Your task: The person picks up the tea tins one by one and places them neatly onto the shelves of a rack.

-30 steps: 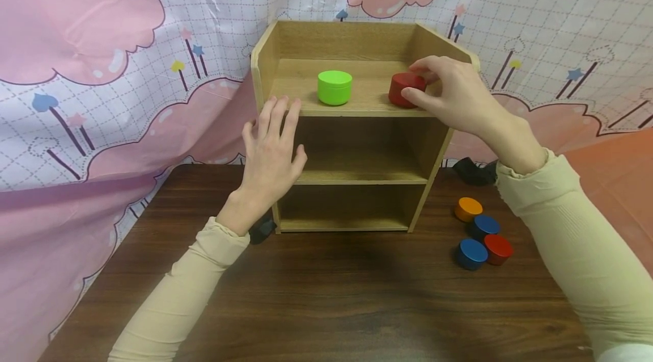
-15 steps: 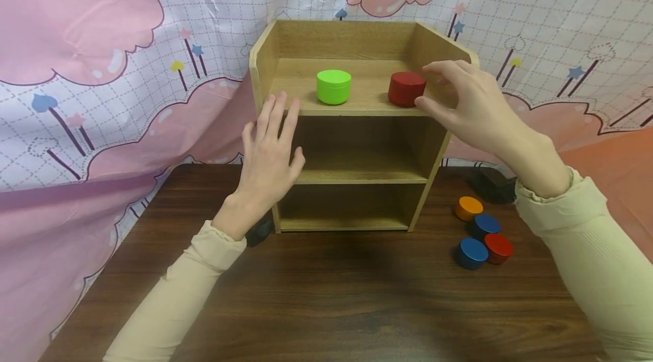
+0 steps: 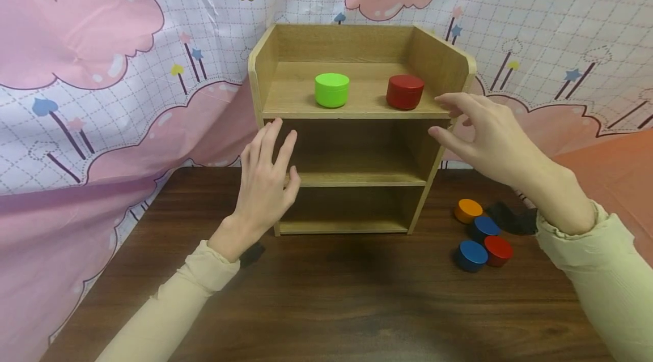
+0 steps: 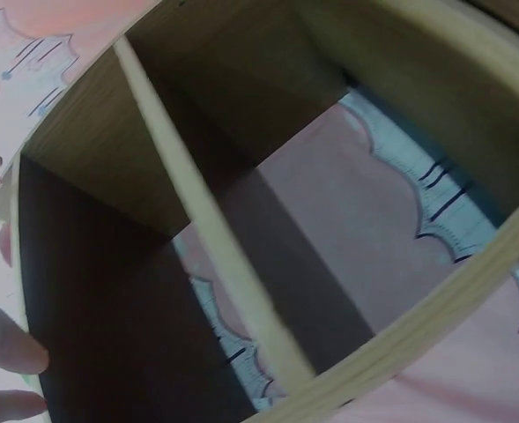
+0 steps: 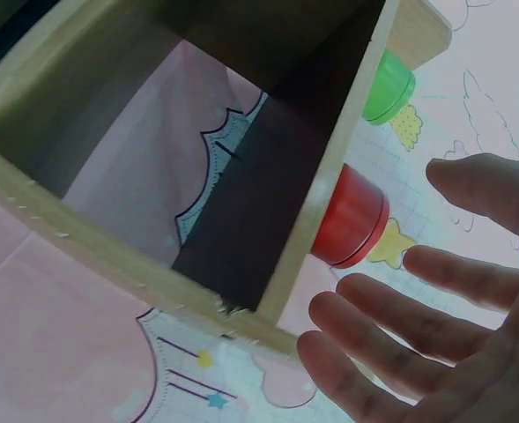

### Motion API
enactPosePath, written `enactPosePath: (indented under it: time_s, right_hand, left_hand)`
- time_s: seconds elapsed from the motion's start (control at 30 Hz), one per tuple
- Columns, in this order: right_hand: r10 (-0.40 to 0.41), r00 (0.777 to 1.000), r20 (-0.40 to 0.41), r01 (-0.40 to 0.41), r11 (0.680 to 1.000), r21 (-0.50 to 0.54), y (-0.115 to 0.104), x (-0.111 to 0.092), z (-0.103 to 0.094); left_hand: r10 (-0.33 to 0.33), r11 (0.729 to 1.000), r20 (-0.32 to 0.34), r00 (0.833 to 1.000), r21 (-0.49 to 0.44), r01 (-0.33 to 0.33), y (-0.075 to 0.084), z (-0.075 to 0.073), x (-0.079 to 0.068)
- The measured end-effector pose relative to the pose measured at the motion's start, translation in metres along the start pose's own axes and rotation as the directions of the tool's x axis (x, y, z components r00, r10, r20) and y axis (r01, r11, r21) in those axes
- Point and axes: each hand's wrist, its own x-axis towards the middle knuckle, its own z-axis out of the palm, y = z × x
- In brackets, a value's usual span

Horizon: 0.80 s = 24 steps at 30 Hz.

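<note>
On the top board of a small wooden shelf [image 3: 357, 115] stand a bright green round tin [image 3: 331, 91] and, to its right, a red round tin [image 3: 405, 92]. My right hand [image 3: 492, 138] hovers at the shelf's right front corner, thumb and fingers apart, holding nothing. In the right wrist view a gap shows between this hand and the red tin [image 5: 354, 216]. The left hand [image 3: 262, 186] is in front of the shelf's left side with fingers spread and nothing in them. Only some of its fingers [image 4: 8, 339] appear at the left wrist view's edge.
Right of the shelf, an orange tin [image 3: 468, 211], two blue tins [image 3: 471, 255] and another red tin [image 3: 498, 250] stand close together on the dark wooden table [image 3: 347, 299]. A black object [image 3: 510, 219] lies beside them. Patterned cloth [image 3: 117, 56] hangs behind.
My right hand has let go of the red tin and moved right and down, away from it. The left hand has drawn slightly back and down from the top board's edge.
</note>
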Motion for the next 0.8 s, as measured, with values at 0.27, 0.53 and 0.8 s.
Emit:
enactPosePath:
  time_s: [0.27,0.53,0.8]
  right_hand:
    - [0.037,0.999,0.032,-0.037,0.999,-0.019,0.019,-0.022,0.006]
    - [0.105,0.991,0.079,-0.105,0.994,0.005,0.038,-0.038,0.015]
    - [0.152,0.98,0.125,-0.153,0.988,-0.004,0.067,-0.052,0.026]
  left_hand:
    - [0.031,0.999,0.046,0.998,0.015,-0.031,-0.004,0.012,-0.019]
    - [-0.03,0.996,0.238,0.971,0.09,0.009,-0.006,0.019,-0.041]
    - [-0.076,0.992,0.338,0.938,0.12,0.037,-0.004,0.027,-0.048]
